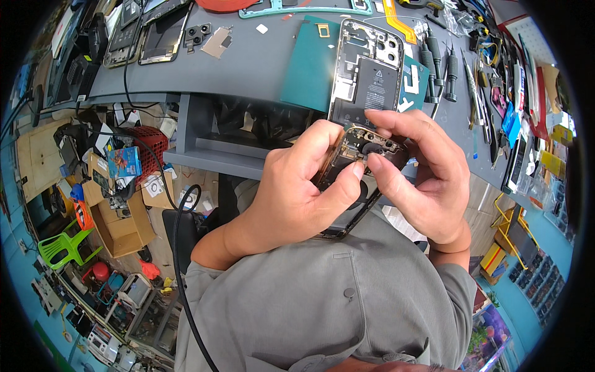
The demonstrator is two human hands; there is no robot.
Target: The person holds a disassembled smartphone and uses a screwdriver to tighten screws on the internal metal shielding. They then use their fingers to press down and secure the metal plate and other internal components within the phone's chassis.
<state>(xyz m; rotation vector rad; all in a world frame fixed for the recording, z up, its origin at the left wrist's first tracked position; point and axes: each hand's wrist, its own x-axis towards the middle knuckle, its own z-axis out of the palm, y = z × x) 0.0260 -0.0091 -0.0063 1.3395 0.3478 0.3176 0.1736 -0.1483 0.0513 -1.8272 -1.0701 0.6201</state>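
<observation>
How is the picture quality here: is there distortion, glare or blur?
Head view: strong fisheye bending, the grey bench edge curves and the corners go black; even bright light, no harsh glare; both hands, left hand and right hand, and the opened phone look sharp.

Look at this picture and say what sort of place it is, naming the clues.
Probably a phone repair workshop. An opened phone with its battery showing lies on the grey bench, screwdrivers stand beside it, and both hands hold another phone frame.
</observation>
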